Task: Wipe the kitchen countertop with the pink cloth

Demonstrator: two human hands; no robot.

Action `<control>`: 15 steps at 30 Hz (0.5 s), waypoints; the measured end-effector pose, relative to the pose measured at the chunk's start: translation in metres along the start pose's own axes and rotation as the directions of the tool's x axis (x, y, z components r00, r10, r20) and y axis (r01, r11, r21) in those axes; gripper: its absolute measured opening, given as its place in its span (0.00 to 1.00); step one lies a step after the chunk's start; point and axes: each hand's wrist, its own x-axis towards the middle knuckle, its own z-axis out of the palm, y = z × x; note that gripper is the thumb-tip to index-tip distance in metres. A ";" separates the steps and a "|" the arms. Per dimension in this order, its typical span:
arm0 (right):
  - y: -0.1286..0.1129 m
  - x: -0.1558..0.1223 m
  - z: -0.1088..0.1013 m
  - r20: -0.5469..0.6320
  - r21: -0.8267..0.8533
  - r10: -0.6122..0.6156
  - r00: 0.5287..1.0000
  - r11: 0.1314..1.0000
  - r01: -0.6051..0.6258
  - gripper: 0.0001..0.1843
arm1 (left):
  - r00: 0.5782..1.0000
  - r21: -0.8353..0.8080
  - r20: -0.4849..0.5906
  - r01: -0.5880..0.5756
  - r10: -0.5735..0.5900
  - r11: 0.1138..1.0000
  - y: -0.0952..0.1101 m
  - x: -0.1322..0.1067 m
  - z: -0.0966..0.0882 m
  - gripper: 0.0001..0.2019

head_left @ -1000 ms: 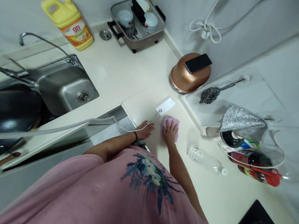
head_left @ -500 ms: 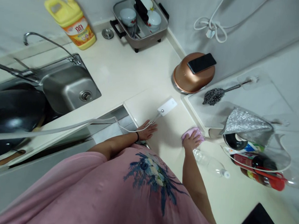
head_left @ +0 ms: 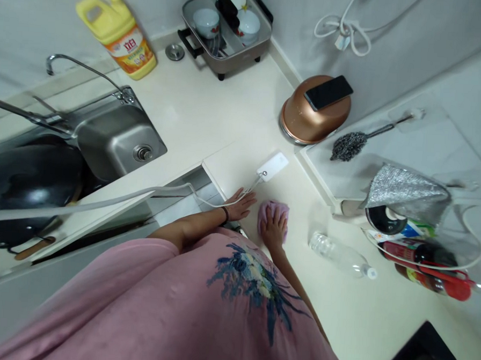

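Observation:
My right hand (head_left: 273, 226) lies flat on a pink cloth (head_left: 271, 211), pressing it onto the cream countertop (head_left: 211, 114) close to my body. My left hand (head_left: 240, 203) rests flat on the counter just left of it, fingers stretched out, touching a thin white cord that runs to a small white box (head_left: 272, 166). A clear plastic bottle (head_left: 339, 254) lies on its side to the right of the cloth.
A steel sink (head_left: 113, 138) and a black wok (head_left: 22, 184) sit at the left, a yellow detergent jug (head_left: 121, 37) behind them. A dish rack with bowls (head_left: 226, 26) stands at the back. A copper pot (head_left: 312, 116) carries a phone (head_left: 329, 92). Sauce bottles (head_left: 421, 264) lie at right.
My right hand slid the pink cloth to the right toward the plastic bottle, then back left beside my left hand. My left hand stayed in place.

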 end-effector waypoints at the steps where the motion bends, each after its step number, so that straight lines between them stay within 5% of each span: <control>1: 0.006 -0.027 0.005 0.007 0.000 -0.002 1.000 1.000 0.002 0.36 | 1.000 0.001 0.002 0.001 -0.001 1.000 0.000 0.000 0.000 0.30; 5: 0.038 -0.115 0.021 -0.024 0.005 0.115 0.993 0.993 -0.115 0.34 | 1.000 0.005 0.004 0.002 -0.002 1.000 -0.002 0.001 0.004 0.30; 8: 0.049 -0.127 0.023 -0.049 0.007 0.182 0.982 0.983 -0.182 0.35 | 1.000 0.003 -0.015 -0.007 0.007 1.000 -0.002 0.000 0.007 0.30; 11: 0.051 -0.085 0.015 -0.104 0.020 0.273 0.956 0.962 -0.272 0.37 | 1.000 0.008 -0.023 -0.013 0.013 1.000 -0.003 -0.001 0.009 0.30; 15: 0.063 0.010 -0.004 -0.133 0.062 0.423 0.896 0.906 -0.418 0.38 | 1.000 0.019 0.002 -0.024 0.024 1.000 -0.006 -0.001 0.008 0.31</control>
